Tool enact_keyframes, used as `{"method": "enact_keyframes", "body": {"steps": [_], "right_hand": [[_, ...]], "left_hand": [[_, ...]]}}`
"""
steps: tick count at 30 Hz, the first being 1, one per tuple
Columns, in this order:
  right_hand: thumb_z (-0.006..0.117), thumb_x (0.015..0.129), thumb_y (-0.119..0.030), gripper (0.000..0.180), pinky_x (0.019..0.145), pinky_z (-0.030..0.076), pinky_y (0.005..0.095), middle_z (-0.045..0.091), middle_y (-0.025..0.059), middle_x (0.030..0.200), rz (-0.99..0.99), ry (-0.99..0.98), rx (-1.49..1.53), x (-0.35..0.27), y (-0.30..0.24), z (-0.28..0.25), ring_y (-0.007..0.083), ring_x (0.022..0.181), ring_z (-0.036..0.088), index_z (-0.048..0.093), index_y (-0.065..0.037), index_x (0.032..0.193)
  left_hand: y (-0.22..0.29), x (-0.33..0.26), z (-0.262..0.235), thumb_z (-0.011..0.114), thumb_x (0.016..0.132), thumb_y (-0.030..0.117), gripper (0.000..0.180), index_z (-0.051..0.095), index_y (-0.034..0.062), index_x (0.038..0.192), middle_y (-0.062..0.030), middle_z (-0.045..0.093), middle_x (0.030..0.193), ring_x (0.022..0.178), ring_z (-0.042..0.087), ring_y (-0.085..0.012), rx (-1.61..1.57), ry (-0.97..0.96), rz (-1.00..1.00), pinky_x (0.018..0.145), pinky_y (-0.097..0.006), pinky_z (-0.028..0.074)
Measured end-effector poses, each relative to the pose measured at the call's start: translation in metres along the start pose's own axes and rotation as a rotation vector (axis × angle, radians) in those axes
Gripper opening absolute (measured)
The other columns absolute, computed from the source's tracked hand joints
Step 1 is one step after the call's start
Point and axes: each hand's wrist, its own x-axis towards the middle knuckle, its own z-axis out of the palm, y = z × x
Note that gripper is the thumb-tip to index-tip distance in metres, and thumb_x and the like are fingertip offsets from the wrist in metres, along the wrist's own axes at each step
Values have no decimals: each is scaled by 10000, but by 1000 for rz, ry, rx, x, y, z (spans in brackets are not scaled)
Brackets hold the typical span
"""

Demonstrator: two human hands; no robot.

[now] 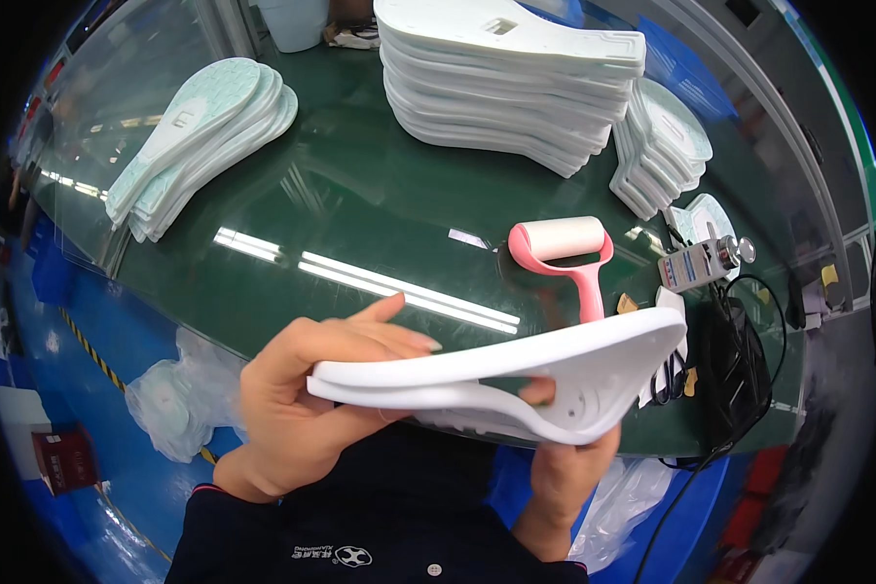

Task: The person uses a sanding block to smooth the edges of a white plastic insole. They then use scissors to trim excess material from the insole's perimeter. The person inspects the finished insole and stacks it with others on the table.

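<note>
A glossy white plastic shell (496,368), narrow at its left end and wide and hollow at its right, is held edge-on above the near edge of the table. My left hand (307,394) grips the narrow end, with the thumb below and the fingers over the top. My right hand (566,472) supports the wide end from below; one of its fingertips shows through the gap in the shell. The rest of the right fingers are hidden behind the part. Just beyond the shell lies a pink lint roller (560,248) with a white roll.
On the dark green table (360,214), a tall stack of white shells (501,88) stands at the back. Smaller patterned stacks sit at the left (204,136) and right (662,146). A metal-topped bottle (696,265), a black case (735,365) and cables lie at the right.
</note>
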Motion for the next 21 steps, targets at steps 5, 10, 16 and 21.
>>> {"method": "enact_keyframes", "body": {"steps": [5,10,16,21], "right_hand": [[709,624,-93,554,630,420,216,568,88,741,-194,261,-152,4,-18,19,128,664,524,445,54,1087],[684,708,-336,596,762,392,295,458,66,867,-137,209,-218,-9,-19,0,168,831,458,402,39,1075],[729,591,-89,715,653,430,238,569,98,754,-246,202,-78,9,-19,22,157,696,540,375,75,1190],[745,543,-2,827,788,403,309,555,171,927,-346,-171,-120,14,-18,9,214,884,537,309,82,1241]], "left_hand": [[5,-16,-3,667,693,-7,241,522,25,883,-179,631,898,998,559,-314,-5,-73,-105,1006,-517,163],[9,-17,0,684,696,52,234,543,37,882,-163,635,904,1016,554,-294,17,-103,-110,1014,-507,129],[2,-21,3,705,619,15,277,588,7,869,-134,646,864,982,575,-271,154,14,-245,1000,-504,201],[-31,-25,-9,696,579,-7,321,622,-29,890,-142,636,885,922,597,-237,314,-40,-299,994,-433,281]]}}
